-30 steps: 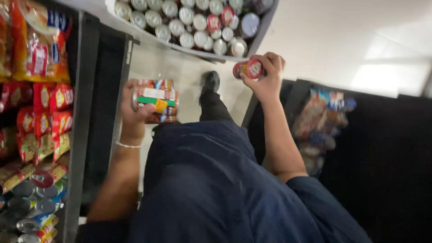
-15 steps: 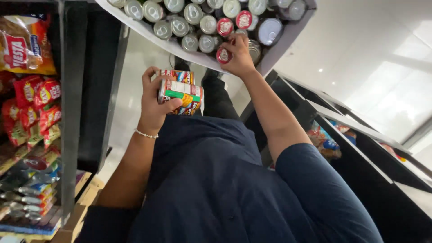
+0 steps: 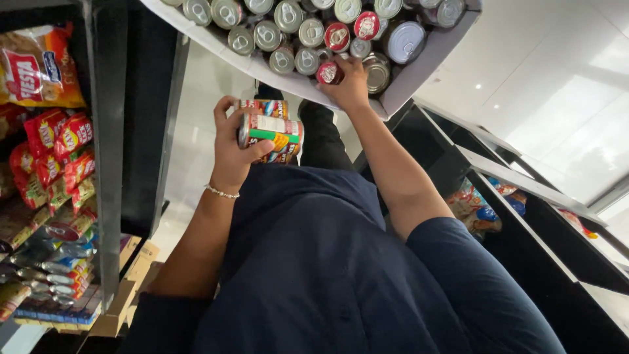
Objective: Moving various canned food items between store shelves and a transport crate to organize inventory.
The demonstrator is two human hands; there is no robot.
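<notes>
Overhead, the right hand [image 3: 347, 82] reaches up into a grey tray [image 3: 419, 69] packed with tins standing lid-up, and its fingers are closed around a small red-topped can [image 3: 329, 72] that sits at the tray's near edge, among the silver pull-tab lids [image 3: 268, 34] and just beside a larger open-looking tin [image 3: 377, 71]. Lower and nearer the body, the left hand [image 3: 232, 147] is wrapped around a stack of labelled cans [image 3: 270, 131], thumb across the front of the top one with a green-and-white label, the others tucked behind and beneath it against the palm; a thin beaded bracelet [image 3: 221, 192] circles that wrist. Both arms come out of dark blue sleeves [image 3: 452, 275]. To the left, a black shelf unit [image 3: 108, 164] carries red and orange snack packets [image 3: 56, 141], with flattened cardboard [image 3: 124, 288] lying at its foot on the pale floor
</notes>
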